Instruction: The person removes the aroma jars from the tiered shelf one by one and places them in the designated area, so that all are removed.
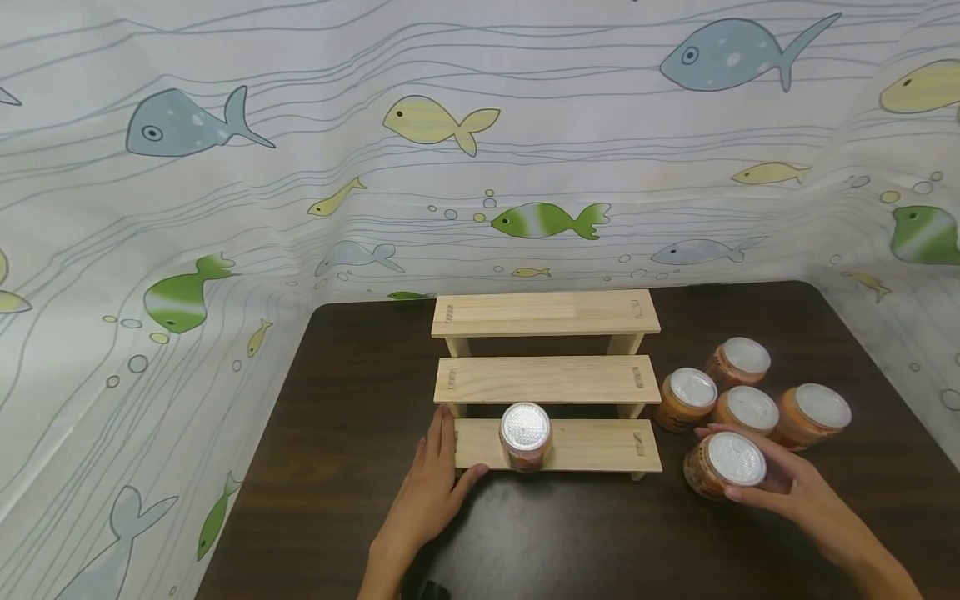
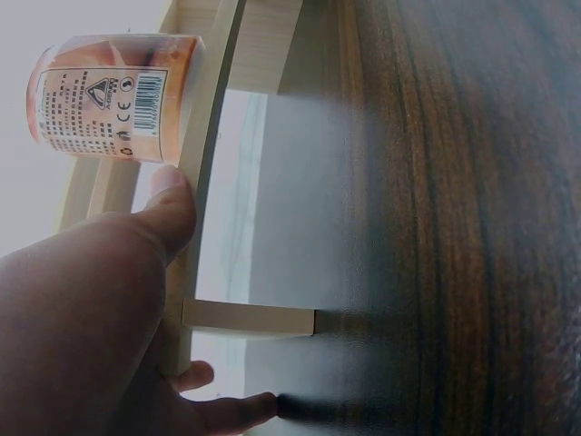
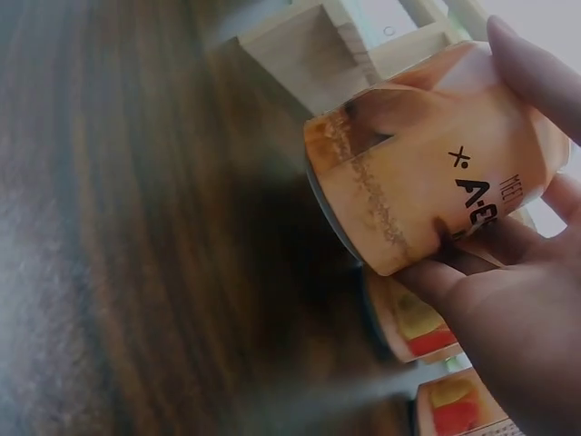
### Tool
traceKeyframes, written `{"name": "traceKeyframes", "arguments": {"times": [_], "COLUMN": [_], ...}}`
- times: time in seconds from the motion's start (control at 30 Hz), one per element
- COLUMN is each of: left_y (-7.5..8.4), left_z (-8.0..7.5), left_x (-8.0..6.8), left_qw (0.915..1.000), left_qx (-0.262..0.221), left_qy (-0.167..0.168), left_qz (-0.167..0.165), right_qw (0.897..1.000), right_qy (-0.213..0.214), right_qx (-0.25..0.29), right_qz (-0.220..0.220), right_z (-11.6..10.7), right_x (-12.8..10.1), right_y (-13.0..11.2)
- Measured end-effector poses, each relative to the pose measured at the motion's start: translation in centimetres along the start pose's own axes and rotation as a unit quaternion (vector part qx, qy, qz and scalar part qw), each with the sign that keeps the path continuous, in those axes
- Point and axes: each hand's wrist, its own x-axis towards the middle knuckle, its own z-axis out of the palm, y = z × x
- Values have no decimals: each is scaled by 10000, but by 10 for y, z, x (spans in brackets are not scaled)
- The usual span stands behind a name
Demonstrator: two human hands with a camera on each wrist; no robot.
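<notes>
Only 2 bare forearms and hands show of the person. The left hand (image 1: 431, 492) and right hand (image 1: 787, 487) wear no gloves, rings or bands, and no sleeve reaches as far as either wrist in the head view. The fingers are slender. The nails are short, plain and unpainted, as seen on the thumb (image 2: 172, 204) in the left wrist view and on a fingertip (image 3: 531, 68) in the right wrist view. No watch or strap is visible.
</notes>
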Motion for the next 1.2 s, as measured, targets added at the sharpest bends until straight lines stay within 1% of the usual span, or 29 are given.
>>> {"name": "traceKeyframes", "arguments": {"times": [0.1, 0.2, 0.47, 0.57, 0.7, 0.77, 0.9, 1.03, 1.1, 1.2], "left_y": [0, 0, 1, 1, 1, 1, 1, 1, 1, 1], "left_z": [0, 0, 0, 0, 0, 0, 0, 0, 0, 0], "left_x": [1, 1, 0, 0, 0, 0, 0, -1, -1, -1], "left_qw": [10000, 10000, 10000, 10000, 9999, 9999, 9999, 9999, 10000, 10000], "left_qx": [-7, -21, -7, -20, -33, -35, -28, -32, -24, -3], "left_qy": [-28, -50, -42, -58, -94, -100, -98, -79, -62, -44], "left_qz": [-19, -41, -33, -46, -61, -58, -59, -54, -40, -23], "right_qw": [9999, 9998, 9986, 9985, 9981, 9979, 9972, 9940, 9920, 9908], "right_qy": [-14, 60, 189, 198, 185, 171, 116, 192, 233, 94], "right_qx": [104, 185, 437, 433, 571, 620, 627, 552, 561, 592], "right_qz": [-3, 87, 246, 253, 153, 55, -395, -922, -1107, -1215], "right_z": [0, 0, 0, 0, 1, 0, -5, -8, -6, 1], "right_x": [0, -1, 0, 1, 0, 0, 3, 9, 12, 18], "right_y": [6, 10, 15, 16, 16, 14, 5, -15, -28, -47]}}
